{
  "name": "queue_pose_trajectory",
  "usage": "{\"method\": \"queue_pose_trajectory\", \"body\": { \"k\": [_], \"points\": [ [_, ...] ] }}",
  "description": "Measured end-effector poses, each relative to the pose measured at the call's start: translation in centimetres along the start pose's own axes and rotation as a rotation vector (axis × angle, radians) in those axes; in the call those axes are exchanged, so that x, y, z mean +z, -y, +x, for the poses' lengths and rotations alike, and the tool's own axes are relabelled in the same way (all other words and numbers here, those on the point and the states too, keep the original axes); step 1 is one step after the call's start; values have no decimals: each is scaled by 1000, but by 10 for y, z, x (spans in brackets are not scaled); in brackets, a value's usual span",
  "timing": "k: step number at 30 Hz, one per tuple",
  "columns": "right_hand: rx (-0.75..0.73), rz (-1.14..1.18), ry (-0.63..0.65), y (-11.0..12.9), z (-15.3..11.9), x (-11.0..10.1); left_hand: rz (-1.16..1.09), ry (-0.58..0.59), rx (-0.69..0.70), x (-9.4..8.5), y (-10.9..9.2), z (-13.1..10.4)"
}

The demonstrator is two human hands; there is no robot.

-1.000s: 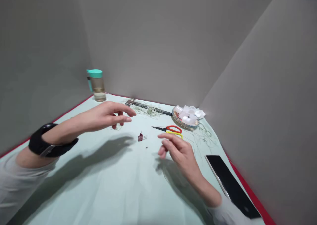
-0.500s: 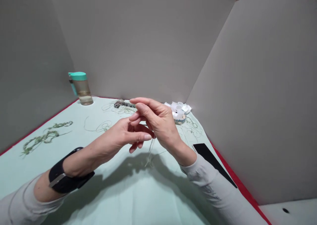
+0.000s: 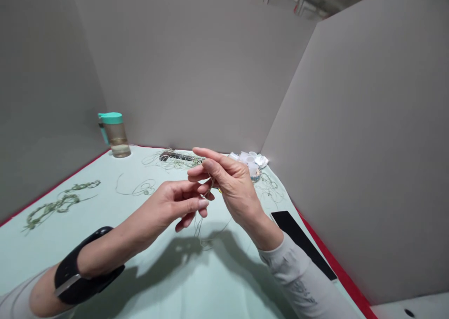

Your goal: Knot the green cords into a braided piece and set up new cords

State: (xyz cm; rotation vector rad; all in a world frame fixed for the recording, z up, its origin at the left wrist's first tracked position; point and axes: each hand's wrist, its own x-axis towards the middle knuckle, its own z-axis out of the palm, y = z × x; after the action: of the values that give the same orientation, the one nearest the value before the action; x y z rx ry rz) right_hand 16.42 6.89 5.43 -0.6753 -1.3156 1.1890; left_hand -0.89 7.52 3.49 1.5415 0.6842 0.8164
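Note:
My left hand (image 3: 182,202) is closed, thumb against fingers, on a thin pale-green cord (image 3: 212,184). The cord runs up to my right hand (image 3: 229,181), whose thumb and fingers also close on it. Loose cord ends hang below the hands over the table. A small yellow bit shows by the right palm; what it belongs to is hidden. Beyond the hands, a dark-handled tool (image 3: 171,156) lies under a tangle of the same cord. A single loose cord (image 3: 143,187) curls on the table left of my hands.
Knotted green cord pieces (image 3: 52,206) lie at the left. A teal-lidded bottle (image 3: 117,134) stands at the back left. At the back right sits a small basket with white pieces (image 3: 250,162). A black flat device (image 3: 301,242) lies along the right edge. Grey panels surround the pale-green tablecloth (image 3: 175,281).
My hands have drawn slightly apart, and a strand of cord now shows between them. The left hand has shifted a little left and down. The view has tilted up slightly.

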Motion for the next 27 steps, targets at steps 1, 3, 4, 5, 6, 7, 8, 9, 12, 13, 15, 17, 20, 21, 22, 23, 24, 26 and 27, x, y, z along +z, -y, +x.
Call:
{"method": "queue_pose_trajectory", "body": {
  "k": [1, 3, 4, 5, 6, 7, 8, 9, 12, 13, 15, 17, 20, 21, 22, 23, 24, 26, 27],
  "points": [
    [7, 20, 5, -1, -1, -2, 9, -5, 5, -2, 0, -1],
    [14, 68, 28, -2, -2, -5, 31, -15, 15, -5, 2, -1],
    [11, 88, 38, -3, -3, -6, 46, -20, 18, -7, 3, -1],
    [0, 100, 41, -3, -4, -7, 63, -28, 20, -9, 4, 0],
    [-14, 99, 39, -3, -5, -7, 80, -35, 19, -11, 4, 0],
    [-34, 85, 31, -3, -6, -7, 99, -42, 16, -13, 5, 0],
    [-58, 60, 19, -2, -7, -7, 116, -49, 10, -14, 6, 0],
    [-78, 28, 6, -2, -8, -6, 131, -54, 2, -15, 6, 0],
    [-94, -47, -21, -1, -10, -3, 144, -88, 10, -12, 5, 0],
    [-91, -62, -28, -2, -10, -2, 139, -112, 21, -9, 5, 0],
    [-88, -101, -41, -4, -11, 0, 107, -171, 49, -2, 3, 0],
    [-110, -158, -47, -6, -12, 1, 40, -231, 75, 5, 2, 2],
    [-155, -216, -37, -8, -14, 2, -55, -273, 95, 12, 1, 5],
    [-158, -224, -29, -9, -14, 2, -69, -269, 92, 13, 1, 5],
    [-155, -228, -23, -9, -15, 1, -76, -259, 84, 13, 1, 5],
    [-145, -227, -18, -9, -16, 1, -82, -247, 80, 12, 2, 5],
    [-129, -223, -11, -8, -17, 1, -87, -235, 77, 11, 2, 4],
    [-104, -210, 5, -6, -18, 1, -90, -202, 72, 8, 2, 2],
    [-95, -201, 12, -4, -18, 0, -90, -189, 66, 7, 1, 1]
  ]
}}
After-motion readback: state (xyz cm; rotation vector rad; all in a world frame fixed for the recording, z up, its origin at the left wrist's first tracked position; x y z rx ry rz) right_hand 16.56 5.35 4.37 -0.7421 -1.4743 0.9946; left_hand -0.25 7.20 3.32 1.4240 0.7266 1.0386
